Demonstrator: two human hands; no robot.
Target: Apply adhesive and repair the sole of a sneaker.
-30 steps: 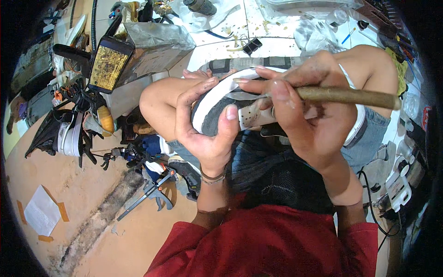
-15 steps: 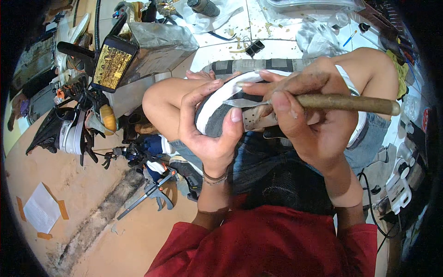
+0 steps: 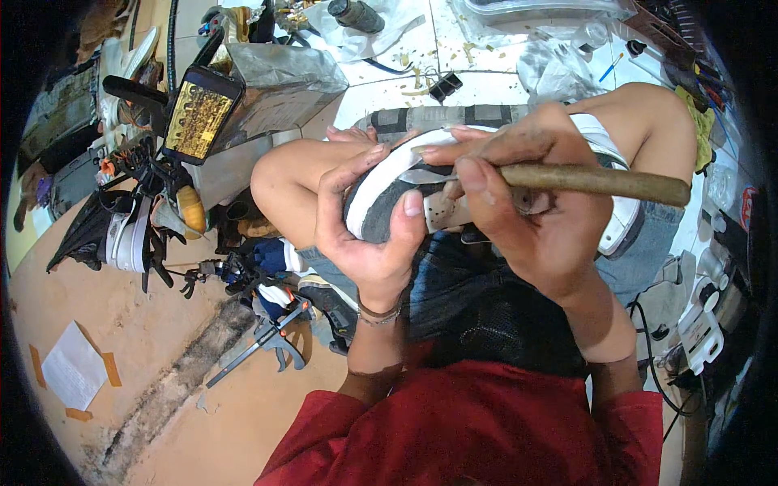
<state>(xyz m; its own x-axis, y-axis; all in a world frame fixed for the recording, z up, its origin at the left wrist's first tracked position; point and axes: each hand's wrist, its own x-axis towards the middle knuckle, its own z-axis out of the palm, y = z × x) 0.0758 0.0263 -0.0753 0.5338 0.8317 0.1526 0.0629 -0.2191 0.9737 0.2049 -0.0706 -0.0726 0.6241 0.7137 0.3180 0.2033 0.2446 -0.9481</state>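
A shoe lies across my lap, with a dark grey toe, a white band around the sole edge and a pale perforated part. My left hand is closed around its toe end, thumb on the grey surface and fingers along the white edge. In my right hand is a wooden-handled tool, its handle pointing right. The tool's thin, pale blade touches or lies very near the inner side of the white band. My right fingers hide the middle of the shoe; the white heel end shows beyond them.
A phone on a holder stands at the upper left, beside a grey box-like bag. Clamps and shoes crowd the left floor. A dark jar, scraps and a plastic bag lie ahead. A cable runs at right.
My right hand and the tool have shifted slightly left and down along the shoe. More of the white heel end shows at the right. My left hand keeps its hold.
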